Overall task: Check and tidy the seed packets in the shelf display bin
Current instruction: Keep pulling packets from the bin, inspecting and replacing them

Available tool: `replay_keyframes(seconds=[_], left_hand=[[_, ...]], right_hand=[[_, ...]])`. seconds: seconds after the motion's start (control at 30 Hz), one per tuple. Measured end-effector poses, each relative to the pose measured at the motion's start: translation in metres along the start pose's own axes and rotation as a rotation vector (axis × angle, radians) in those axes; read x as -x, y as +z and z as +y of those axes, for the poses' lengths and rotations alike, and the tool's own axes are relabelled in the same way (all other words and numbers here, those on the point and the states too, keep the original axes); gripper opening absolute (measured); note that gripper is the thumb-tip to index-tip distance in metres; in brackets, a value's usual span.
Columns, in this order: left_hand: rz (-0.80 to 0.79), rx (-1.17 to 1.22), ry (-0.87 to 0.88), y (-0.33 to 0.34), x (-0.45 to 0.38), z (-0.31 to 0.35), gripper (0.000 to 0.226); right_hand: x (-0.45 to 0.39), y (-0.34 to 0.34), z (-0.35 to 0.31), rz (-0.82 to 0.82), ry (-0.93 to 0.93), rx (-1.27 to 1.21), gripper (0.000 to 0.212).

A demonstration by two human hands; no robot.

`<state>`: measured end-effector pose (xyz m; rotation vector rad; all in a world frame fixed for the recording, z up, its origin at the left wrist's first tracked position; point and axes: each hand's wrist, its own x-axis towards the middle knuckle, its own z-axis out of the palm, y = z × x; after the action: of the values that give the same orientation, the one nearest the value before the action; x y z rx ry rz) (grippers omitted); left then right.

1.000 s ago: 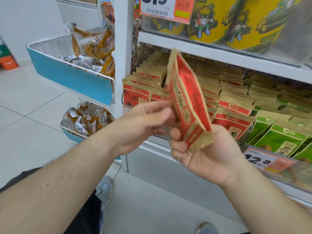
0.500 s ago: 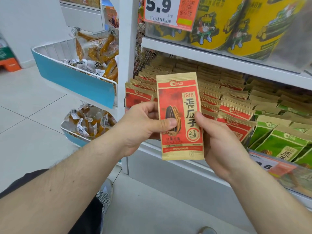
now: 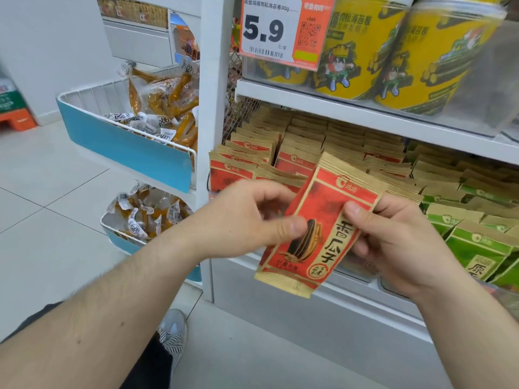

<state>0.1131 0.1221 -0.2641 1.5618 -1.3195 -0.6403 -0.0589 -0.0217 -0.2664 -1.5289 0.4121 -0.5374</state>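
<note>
Holding one red sunflower seed packet [image 3: 317, 228] between both hands, head view, front face toward the camera, top tilted to the right, in front of the shelf display bin [image 3: 362, 279] and not touching the stock in it. Left hand [image 3: 247, 220] pinches the packet's left edge: thumb curled over the front by the printed seed picture, the other fingers curled behind or beside the edge, somewhat blurred so exact contact of those fingers cannot be told. Right hand [image 3: 398, 245] grips the right edge: thumb [image 3: 356, 213] lies across the front by the large characters, fingers wrapped behind the packet. Just beyond the left hand's knuckles, rows of matching red seed packets [image 3: 280, 153] stand upright in the bin, brown top seals up. Past the right hand's fingers, further right in the same bin, stand green seed packets [image 3: 477, 242]. Above both hands, on the next shelf up, yellow snack tubs [image 3: 438, 51] sit behind a price tag [image 3: 280, 29] reading 5.9. Left of the left hand, across a white upright, a blue-fronted wire basket [image 3: 126, 147] holds wrapped orange-brown snacks [image 3: 168, 108]; a second such basket below holds more. Below the left forearm, a patterned shoe [image 3: 171, 335] on the tiled floor [image 3: 42, 192].
</note>
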Motion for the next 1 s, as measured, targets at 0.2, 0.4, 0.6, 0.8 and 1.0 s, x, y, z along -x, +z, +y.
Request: replay_keyframes(seconds=[0.2, 0.4, 0.6, 0.8, 1.0], left_hand=[[0.377, -0.729, 0.211, -0.031, -0.033, -0.015, 0.045], [0.247, -0.822, 0.149, -0.019, -0.050, -0.026, 0.045], [0.256, -0.826, 0.161, -0.014, -0.057, -0.031, 0.032], [0.227, -0.843, 0.112, -0.012, -0.060, -0.034, 0.047], [0.253, -0.811, 0.144, -0.011, -0.058, -0.029, 0.041]], right_hand=[[0.001, -0.020, -0.028, 0.242, -0.251, -0.196, 0.019], [-0.011, -0.014, -0.063, 0.359, -0.442, 0.023, 0.032], [-0.048, 0.008, -0.059, 0.366, -0.410, 0.442, 0.015], [-0.075, 0.011, -0.052, 0.427, -0.371, 0.576, 0.014], [-0.079, 0.011, -0.046, 0.395, -0.337, 0.782, 0.017]])
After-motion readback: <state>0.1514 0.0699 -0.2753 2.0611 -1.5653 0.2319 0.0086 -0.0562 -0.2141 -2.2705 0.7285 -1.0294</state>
